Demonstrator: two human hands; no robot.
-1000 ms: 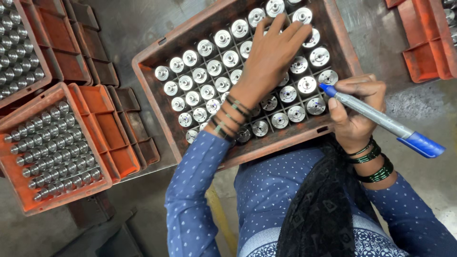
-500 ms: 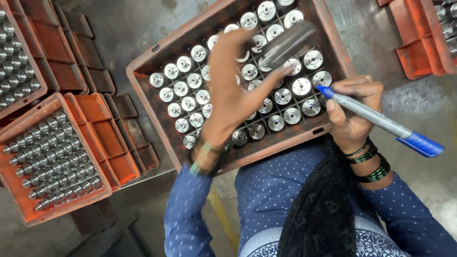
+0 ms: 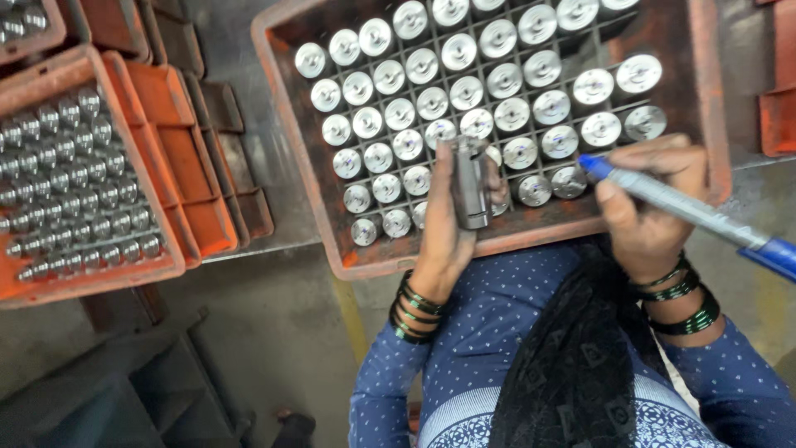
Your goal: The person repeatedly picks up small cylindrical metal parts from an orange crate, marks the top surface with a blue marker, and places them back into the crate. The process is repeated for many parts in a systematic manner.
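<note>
Left hand point(image 3: 448, 236) grips a steel cylinder point(image 3: 470, 181) over the orange crate point(image 3: 298, 158); right hand point(image 3: 651, 207) clasps a blue marker point(image 3: 688, 209).

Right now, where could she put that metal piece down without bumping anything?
The big crate is crowded: shiny cylinders fill nearly every cell. Some cells look bare in its near row, just behind the left hand holding the metal part. The orange bins between the two crates look bare too. The grey floor below is open.
</note>
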